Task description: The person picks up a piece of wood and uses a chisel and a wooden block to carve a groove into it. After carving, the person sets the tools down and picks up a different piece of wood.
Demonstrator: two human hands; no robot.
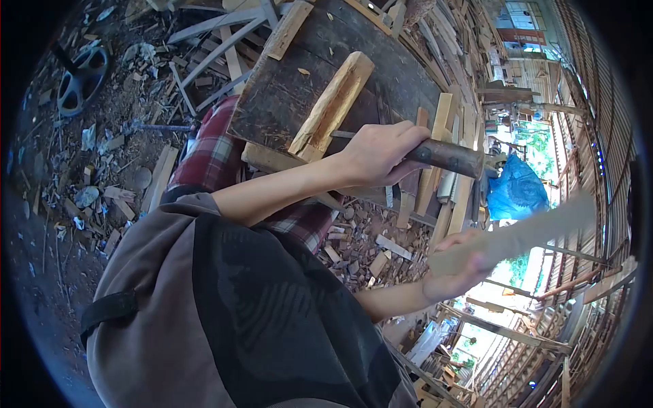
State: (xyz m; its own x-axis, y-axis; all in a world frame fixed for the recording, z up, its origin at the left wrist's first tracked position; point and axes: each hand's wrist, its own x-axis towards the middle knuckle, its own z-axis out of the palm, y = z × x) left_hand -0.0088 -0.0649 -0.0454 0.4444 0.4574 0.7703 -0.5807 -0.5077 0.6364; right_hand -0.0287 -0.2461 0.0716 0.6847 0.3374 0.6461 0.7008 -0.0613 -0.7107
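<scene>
My left hand (381, 153) is closed around a chisel with a thick dark handle (449, 158). The chisel's narrow metal blade (342, 134) points at a light wooden piece (340, 95) that has a long hollow cut along it. Whether the blade tip touches the wood is hard to tell. This piece lies on a dark, worn board (272, 92). Apart from it, my right hand (462, 268) grips a pale wooden club (524, 234), blurred by motion and raised away from the chisel handle.
Wood strips (435, 153) lie along the board's edge. A blue plastic bag (517, 189) is beyond them. Wood scraps (381, 262) litter the ground, and a dark wheel (83, 81) is at the far left. Plaid cloth (211, 146) covers my legs beside the board.
</scene>
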